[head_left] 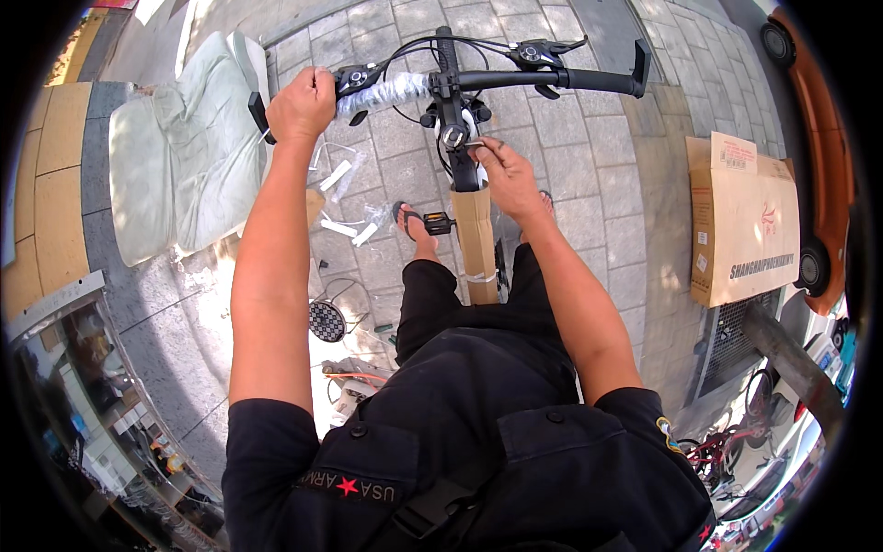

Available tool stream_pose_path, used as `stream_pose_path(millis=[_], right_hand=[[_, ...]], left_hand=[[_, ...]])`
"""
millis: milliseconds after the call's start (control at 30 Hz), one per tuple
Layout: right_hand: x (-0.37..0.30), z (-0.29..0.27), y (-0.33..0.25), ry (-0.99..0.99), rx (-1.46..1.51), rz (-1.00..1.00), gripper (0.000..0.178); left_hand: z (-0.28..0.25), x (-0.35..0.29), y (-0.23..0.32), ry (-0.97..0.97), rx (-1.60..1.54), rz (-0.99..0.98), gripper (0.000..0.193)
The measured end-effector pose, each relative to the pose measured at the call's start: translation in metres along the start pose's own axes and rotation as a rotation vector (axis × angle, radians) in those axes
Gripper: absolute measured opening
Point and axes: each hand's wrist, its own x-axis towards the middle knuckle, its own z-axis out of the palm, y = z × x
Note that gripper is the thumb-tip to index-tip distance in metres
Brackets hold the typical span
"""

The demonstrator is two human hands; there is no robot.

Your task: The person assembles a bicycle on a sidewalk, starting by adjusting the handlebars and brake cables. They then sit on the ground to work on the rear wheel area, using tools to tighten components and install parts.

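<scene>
I stand astride a bicycle whose black handlebar (501,80) runs across the top of the view. My left hand (302,109) is closed around the left handlebar grip, beside a brake lever and shifter (353,79). Clear plastic wrap (391,92) covers the bar between there and the middle. My right hand (511,177) is at the stem (453,138), thumb and fingers pinching a thin metal hex key (474,143) against its side. Most of the key is hidden. Brown cardboard (474,241) wraps the frame tube between my legs. The right grip (602,80) is untouched.
A pale padded sheet (184,156) lies at left. White packing scraps (342,226), a round patterned black object (326,320) and cables are on the paving. To the right stand a large cardboard box (745,221), a metal post (796,368) and an orange car (823,138).
</scene>
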Motion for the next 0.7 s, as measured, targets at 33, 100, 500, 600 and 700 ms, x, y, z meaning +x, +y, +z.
stream_pose_path(millis=[33, 100, 500, 600, 700], right_hand=[[0.001, -0.001, 0.0, 0.002, -0.071, -0.057, 0.026], [0.004, -0.003, -0.001, -0.01, -0.14, -0.118, 0.026], [0.01, 0.009, 0.037, -0.028, -0.005, -0.036, 0.056], [0.005, 0.022, 0.028, 0.038, -0.054, -0.084, 0.057], [0.005, 0.023, 0.027, 0.026, -0.093, -0.092, 0.057]], left_hand=[[-0.001, 0.0, 0.0, -0.005, 0.01, 0.011, 0.045], [-0.002, 0.0, 0.001, -0.005, 0.0, -0.023, 0.045], [0.003, -0.005, -0.005, 0.05, -0.054, 0.001, 0.038], [-0.002, -0.006, -0.002, -0.009, -0.064, -0.005, 0.039], [-0.004, -0.009, -0.003, 0.117, -0.003, 0.08, 0.038]])
